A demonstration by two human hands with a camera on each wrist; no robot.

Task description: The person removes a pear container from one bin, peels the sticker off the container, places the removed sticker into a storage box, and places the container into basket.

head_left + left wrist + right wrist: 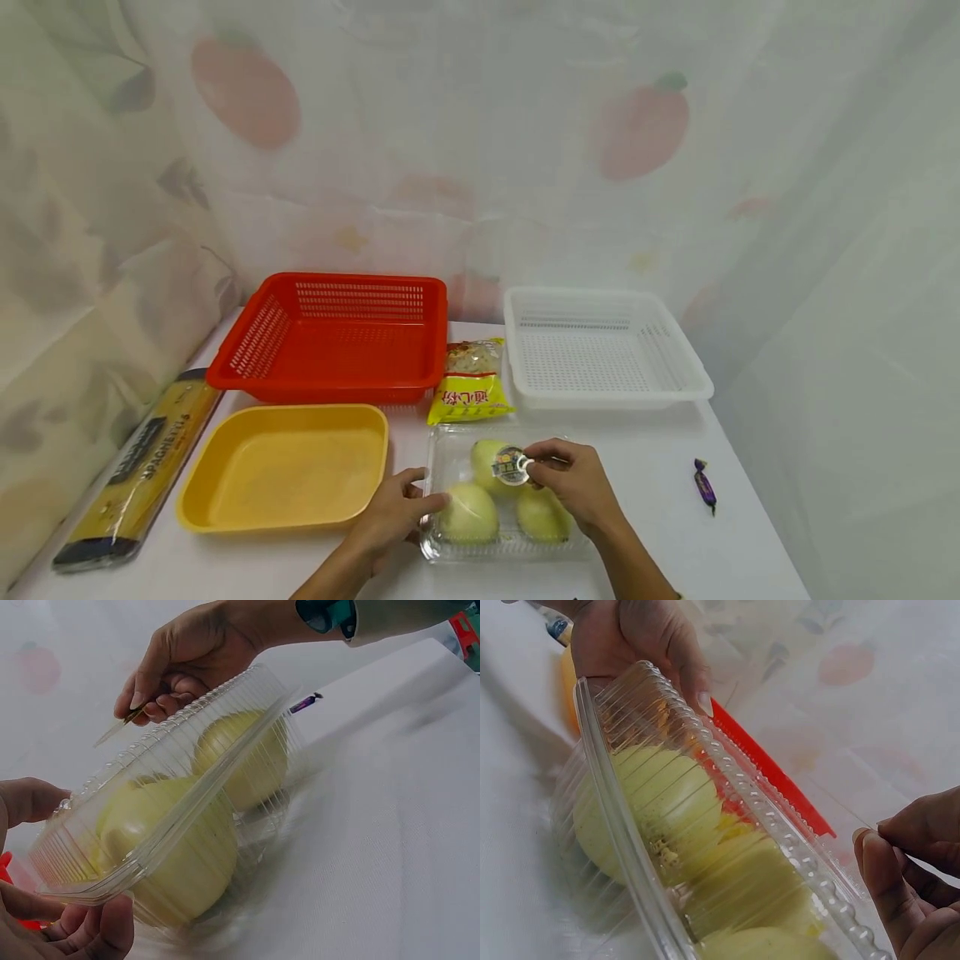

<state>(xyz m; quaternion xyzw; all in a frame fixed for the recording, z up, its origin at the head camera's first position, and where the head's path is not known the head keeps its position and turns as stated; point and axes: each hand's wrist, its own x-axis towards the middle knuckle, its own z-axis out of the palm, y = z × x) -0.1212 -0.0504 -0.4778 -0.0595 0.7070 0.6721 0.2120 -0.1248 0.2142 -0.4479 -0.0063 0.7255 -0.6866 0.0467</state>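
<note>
1. As I view the head camera, I see a clear plastic clamshell box [504, 500] lying on the white table [735, 533], near the front edge, just right of the yellow tray [285, 467].
2. The clamshell box holds three pale yellow-green round fruits [468, 512], packed close together. Its ribbed lid is down over them, and a round label [512, 465] sits on top.
3. My left hand [390, 517] grips the left edge of the clamshell box. In the left wrist view the thumb lies on the lid rim and the fingers curl under the base.
4. My right hand [573, 483] rests on the lid, with thumb and forefinger pinching the edge of the label. In the left wrist view a thin strip shows between those fingertips.
5. The yellow tray holds nothing that I can see.
6. The red perforated basket [330, 337] stands behind the yellow tray, its interior bare.
7. The white perforated basket [600, 346] stands to the right of it, also bare inside.
8. A yellow pasta packet [468, 383] lies between the two baskets, just behind the clamshell box.
9. A long spaghetti packet [138, 471] lies at the left table edge.
10. A purple wrapped candy [705, 485] lies well right of the clamshell box.
</note>
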